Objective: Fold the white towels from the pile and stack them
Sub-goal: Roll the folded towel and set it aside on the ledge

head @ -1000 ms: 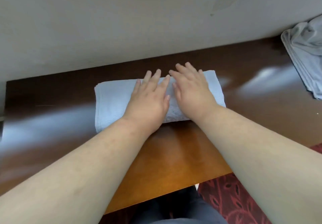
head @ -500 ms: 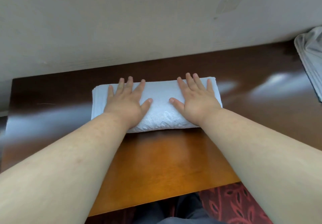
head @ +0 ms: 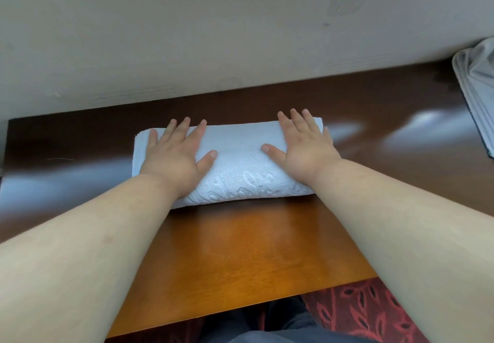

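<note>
One folded white towel (head: 235, 166) lies across the middle of the brown table (head: 240, 257), long side left to right, embossed pattern along its near edge. Two hands on it: left hand (head: 176, 155) flat on the left end, right hand (head: 304, 150) flat on the right end, fingers straight and spread, pressing, gripping nothing. One pile of pale towels (head: 478, 97) at the far right, well apart, cut off by the frame edge; count unreadable. Grey wall (head: 187, 35) behind. Red patterned carpet (head: 361, 313) and dark clothing (head: 267, 326) below the table's near edge. Both forearms hide part of the towel's near corners
</note>
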The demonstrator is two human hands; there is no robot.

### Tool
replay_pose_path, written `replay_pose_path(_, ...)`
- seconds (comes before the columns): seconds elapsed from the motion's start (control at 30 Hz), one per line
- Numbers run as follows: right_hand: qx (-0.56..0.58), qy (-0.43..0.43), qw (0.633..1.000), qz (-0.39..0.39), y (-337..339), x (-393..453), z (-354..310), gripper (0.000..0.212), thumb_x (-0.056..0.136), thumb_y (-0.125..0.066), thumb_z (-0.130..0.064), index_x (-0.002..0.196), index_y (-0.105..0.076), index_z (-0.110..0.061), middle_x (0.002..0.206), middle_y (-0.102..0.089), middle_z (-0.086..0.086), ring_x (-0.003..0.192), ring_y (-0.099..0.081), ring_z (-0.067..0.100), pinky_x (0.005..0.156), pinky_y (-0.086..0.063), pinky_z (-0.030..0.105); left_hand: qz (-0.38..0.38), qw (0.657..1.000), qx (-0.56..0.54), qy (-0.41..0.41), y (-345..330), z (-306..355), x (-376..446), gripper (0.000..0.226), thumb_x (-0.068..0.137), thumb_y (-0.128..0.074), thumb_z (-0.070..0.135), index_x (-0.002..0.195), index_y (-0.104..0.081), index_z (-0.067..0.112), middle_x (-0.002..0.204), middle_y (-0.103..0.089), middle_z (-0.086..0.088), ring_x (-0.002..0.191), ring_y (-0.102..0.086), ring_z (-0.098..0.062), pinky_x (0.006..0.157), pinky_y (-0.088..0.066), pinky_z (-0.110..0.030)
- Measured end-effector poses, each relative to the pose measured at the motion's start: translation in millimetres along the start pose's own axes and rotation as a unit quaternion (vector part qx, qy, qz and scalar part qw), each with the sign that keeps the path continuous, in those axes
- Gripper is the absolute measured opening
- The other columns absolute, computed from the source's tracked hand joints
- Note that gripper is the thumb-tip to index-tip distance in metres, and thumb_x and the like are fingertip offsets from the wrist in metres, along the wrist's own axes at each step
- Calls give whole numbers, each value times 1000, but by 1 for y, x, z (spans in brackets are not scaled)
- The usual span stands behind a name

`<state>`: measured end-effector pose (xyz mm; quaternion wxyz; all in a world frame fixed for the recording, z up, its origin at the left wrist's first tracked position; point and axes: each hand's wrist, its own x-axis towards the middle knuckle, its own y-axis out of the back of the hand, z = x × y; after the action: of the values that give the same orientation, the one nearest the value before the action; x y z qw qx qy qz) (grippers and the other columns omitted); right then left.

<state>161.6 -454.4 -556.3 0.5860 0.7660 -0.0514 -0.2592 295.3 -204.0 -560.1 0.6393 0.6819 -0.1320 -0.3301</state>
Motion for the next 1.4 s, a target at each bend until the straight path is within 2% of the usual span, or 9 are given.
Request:
replay_pose_path(0.17, 1, 14, 1000, -23, 9, -6, -1, 90, 86, -20, -81, 158, 0, -31, 166, 9, -2, 151, 16, 18, 120, -2, 56, -27, 999, -40, 5, 9, -2, 0, 78, 85, -12, 71, 153, 5, 36, 164, -1, -2, 150, 5, -23, 119, 2, -51)
replay_pose_path(0.27, 54, -14, 994, 89, 9, -27, -2, 75, 94, -32, -67, 157, -14, -30, 166, 6, 4, 152, 10, 22, 121, -5, 53, 63, 985, -109, 121, 7, -12, -20, 78, 91, -32, 62, 155, -2, 30, 163, -10, -8, 149, -6, -28, 118, -7, -51)
replay_pose_path(0.4, 245, -148, 955, 80, -12, -61, 8, 64, 96, -31, -61, 155, -15, -40, 166, -1, 1, 150, -17, 24, 114, -25, 43, 42, 872, -330, 359, -11, -25, -47, 81, 92, -41, 61, 155, -12, 20, 155, -30, -16, 141, -29, -35, 113, -26, -44)
replay_pose_path(0.77, 268, -126, 955, -6, -14, -49, 20, 66, 94, -33, -61, 151, -2, -49, 164, -11, -1, 142, -32, 28, 106, -43, 47, 90, 795, -472, 369, -14, -37, -50, 47, 96, -35, 52, 128, -59, 27, 114, -61, -2, 101, -55, -27, 88, -39, -32)
replay_pose_path(0.87, 310, -121, 943, -19, -10, -46, 19, 65, 99, -39, -51, 155, -6, -45, 165, -11, -2, 148, -21, 21, 113, -28, 34, 89, 762, -511, 387, -16, -43, -50, 46, 92, -40, 56, 127, -58, 33, 106, -57, 6, 94, -53, -22, 86, -38, -30)
replay_pose_path(1.0, 457, -192, 869, 11, 0, -57, 20, 48, 99, -41, -44, 144, -33, -58, 138, -43, -25, 124, -42, 5, 98, -29, 15, 83, 775, -498, 380, -16, -39, -46, 49, 91, -38, 57, 131, -55, 35, 112, -57, 9, 99, -52, -20, 88, -36, -29)
replay_pose_path(1.17, 567, -245, 785, 40, -6, -57, 21, 41, 99, -42, -40, 135, -47, -58, 124, -57, -29, 114, -54, -4, 107, -37, 25, 100, 781, -445, 426, -23, -38, -38, 53, 87, -49, 55, 132, -55, 28, 114, -57, 3, 96, -52, -25, 83, -37, -29)
replay_pose_path(1.27, 582, -234, 778, 23, -7, -54, 19, 42, 98, -41, -37, 134, -48, -59, 108, -54, -39, 93, -52, -18, 92, -36, 17, 56, 754, -468, 458, -23, -50, -32, 53, 86, -54, 47, 132, -50, 21, 125, -57, -7, 106, -56, -31, 80, -41, -30)
replay_pose_path(1.4, 609, -211, 764, -7, -1, -54, 26, 44, 99, -44, -30, 139, -49, -49, 122, -57, -27, 110, -56, -3, 97, -44, 24, 35, 758, -467, 455, -7, -50, -35, 45, 89, -42, 52, 120, -57, 24, 126, -60, -4, 111, -59, -32, 92, -49, -39)
